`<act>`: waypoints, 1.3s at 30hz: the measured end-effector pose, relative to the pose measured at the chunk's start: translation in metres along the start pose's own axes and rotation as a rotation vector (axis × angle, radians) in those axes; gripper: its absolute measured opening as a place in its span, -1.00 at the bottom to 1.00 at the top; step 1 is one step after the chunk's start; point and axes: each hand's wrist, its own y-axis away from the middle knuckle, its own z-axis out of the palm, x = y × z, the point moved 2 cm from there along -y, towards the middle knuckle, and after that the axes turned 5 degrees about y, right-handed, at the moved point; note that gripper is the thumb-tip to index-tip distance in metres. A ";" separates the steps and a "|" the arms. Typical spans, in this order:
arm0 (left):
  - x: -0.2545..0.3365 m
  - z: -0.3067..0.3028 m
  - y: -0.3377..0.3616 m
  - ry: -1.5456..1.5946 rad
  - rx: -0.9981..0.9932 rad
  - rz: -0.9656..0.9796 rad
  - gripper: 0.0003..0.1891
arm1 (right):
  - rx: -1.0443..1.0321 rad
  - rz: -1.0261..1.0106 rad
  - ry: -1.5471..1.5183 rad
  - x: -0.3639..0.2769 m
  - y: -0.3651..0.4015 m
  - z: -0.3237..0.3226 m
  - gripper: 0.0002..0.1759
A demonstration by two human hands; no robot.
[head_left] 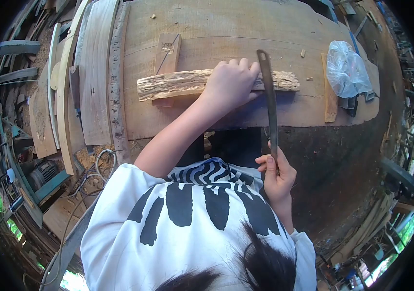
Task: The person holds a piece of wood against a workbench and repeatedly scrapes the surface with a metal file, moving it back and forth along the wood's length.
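Observation:
My left hand (pixel 232 83) is wrapped over the top of a rough, pitted length of wood (pixel 175 85), which lies crosswise near the bench's front edge. Its left part rests over a short flat board (pixel 169 53) with a dark mark on it. In my right hand (pixel 278 175), close to my body, is the lower end of a long, flat metal bar (pixel 271 104). The bar is dark, points away from me, and has a slot-like hole at its far end. In this view it overlaps the wood just right of my left hand.
The broad wooden bench (pixel 245 24) carries a few wood chips (pixel 303 53). At its right are a clear plastic bag (pixel 346 70) and a narrow wood strip (pixel 330 97). Long planks (pixel 97 72) line the left side. A motor (pixel 43 174) and loose cable (pixel 101 162) are lower left.

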 end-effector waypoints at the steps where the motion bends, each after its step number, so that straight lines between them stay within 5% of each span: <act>1: 0.000 0.000 0.000 -0.008 0.007 0.001 -0.52 | 0.005 -0.016 0.004 -0.002 0.000 -0.001 -0.67; 4: 0.003 -0.002 0.000 -0.011 0.017 0.003 -0.52 | -0.189 0.033 0.176 -0.002 -0.008 -0.003 -0.59; 7: 0.002 -0.001 0.000 -0.005 0.033 0.009 -0.51 | 0.038 0.171 -0.050 0.010 -0.002 -0.007 -0.48; 11: 0.002 -0.001 -0.001 -0.018 0.020 0.012 -0.49 | 0.103 0.231 0.210 0.001 -0.026 -0.012 -0.33; 16: -0.001 0.002 -0.004 0.023 0.012 -0.003 -0.47 | -0.019 0.204 0.374 0.012 -0.045 -0.002 -0.29; 23: -0.002 0.000 -0.009 0.062 -0.080 -0.058 -0.47 | 0.076 0.115 0.577 0.016 -0.010 0.004 -0.24; 25: -0.002 -0.002 -0.010 0.063 -0.093 -0.054 -0.47 | -0.050 0.280 0.538 0.017 0.006 0.003 -0.09; 34: 0.002 -0.005 -0.011 0.073 -0.078 -0.042 -0.46 | 0.065 0.126 0.566 0.016 -0.091 0.017 -0.17; 39: 0.000 -0.009 -0.017 0.095 -0.149 -0.078 -0.43 | 0.015 0.163 0.555 0.022 -0.059 0.012 -0.15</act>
